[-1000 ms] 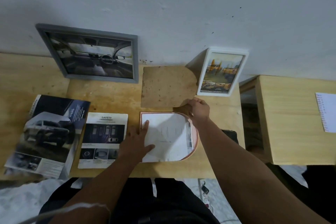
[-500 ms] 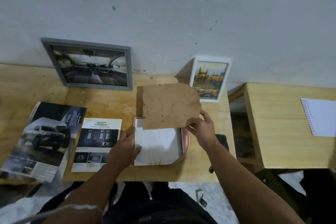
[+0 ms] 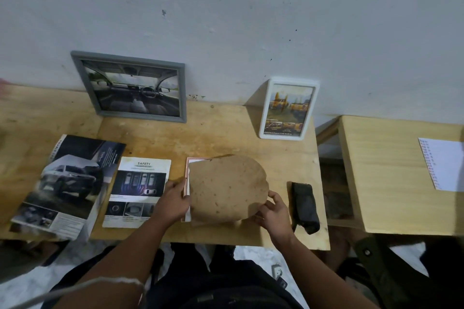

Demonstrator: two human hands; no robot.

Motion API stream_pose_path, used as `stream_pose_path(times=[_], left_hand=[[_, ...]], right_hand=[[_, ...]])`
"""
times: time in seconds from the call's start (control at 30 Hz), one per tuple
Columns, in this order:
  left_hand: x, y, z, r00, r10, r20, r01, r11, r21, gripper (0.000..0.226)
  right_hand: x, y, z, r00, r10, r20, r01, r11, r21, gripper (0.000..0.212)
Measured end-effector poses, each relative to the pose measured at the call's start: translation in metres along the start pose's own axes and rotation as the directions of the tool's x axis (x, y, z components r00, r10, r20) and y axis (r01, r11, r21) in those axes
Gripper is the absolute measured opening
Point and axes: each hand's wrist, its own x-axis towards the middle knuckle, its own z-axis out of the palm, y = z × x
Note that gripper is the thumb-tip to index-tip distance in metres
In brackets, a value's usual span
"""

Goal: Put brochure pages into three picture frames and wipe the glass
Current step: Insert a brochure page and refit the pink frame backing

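Note:
A pink-rimmed picture frame (image 3: pixel 187 173) lies face down near the table's front edge, a white page inside it. A brown backing board (image 3: pixel 226 188) with one rounded end is over the frame, covering most of it. My left hand (image 3: pixel 173 199) holds the board's left edge and rests on the frame's left rim. My right hand (image 3: pixel 272 211) grips the board's rounded right end. A grey frame (image 3: pixel 130 86) with a car-interior page and a white frame (image 3: pixel 288 108) with a yellow-truck page lean against the wall.
A loose "SAFETY" brochure page (image 3: pixel 136 190) and an open car brochure (image 3: pixel 65 183) lie at the left of the wooden table (image 3: pixel 221 130). A dark folded cloth (image 3: pixel 303 203) lies right of my right hand. A second table (image 3: pixel 391 175) with a white sheet (image 3: pixel 442 163) stands to the right.
My right hand picked the backing board up from behind the frame and brought it down over the frame. My left hand moved from pressing the page to the board's left edge.

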Motion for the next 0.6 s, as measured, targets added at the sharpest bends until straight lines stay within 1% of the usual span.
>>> stream_pose_path(times=[0.17, 0.3, 0.47, 0.53, 0.57, 0.6], left_hand=[[0.004, -0.002, -0.004, 0.998, -0.007, 0.056, 0.009, 1.000, -0.023, 0.072], [0.006, -0.004, -0.008, 0.997, -0.012, 0.080, 0.009, 0.999, 0.038, 0.071], [0.005, 0.000, -0.009, 0.996, -0.017, 0.089, 0.011, 0.998, 0.060, 0.070], [0.004, 0.000, -0.009, 0.996, -0.018, 0.087, 0.012, 0.998, 0.068, 0.071], [0.004, 0.001, -0.009, 0.996, -0.019, 0.085, 0.013, 0.997, 0.071, 0.070], [0.003, 0.002, -0.009, 0.996, -0.019, 0.083, 0.013, 0.997, 0.074, 0.070]], right_hand=[[0.011, 0.011, 0.007, 0.999, 0.038, -0.020, -0.039, 0.998, -0.045, 0.033], [0.017, 0.016, 0.009, 0.996, 0.080, -0.033, -0.080, 0.997, -0.015, 0.036], [0.018, 0.016, 0.009, 0.998, 0.060, -0.036, -0.061, 0.997, -0.041, 0.033], [0.019, 0.016, 0.008, 0.998, 0.043, -0.038, -0.047, 0.994, -0.101, 0.030], [0.021, 0.017, 0.007, 0.999, 0.027, -0.039, -0.033, 0.986, -0.164, 0.030], [0.023, 0.018, 0.006, 0.999, -0.003, -0.041, -0.008, 0.963, -0.268, 0.034]])
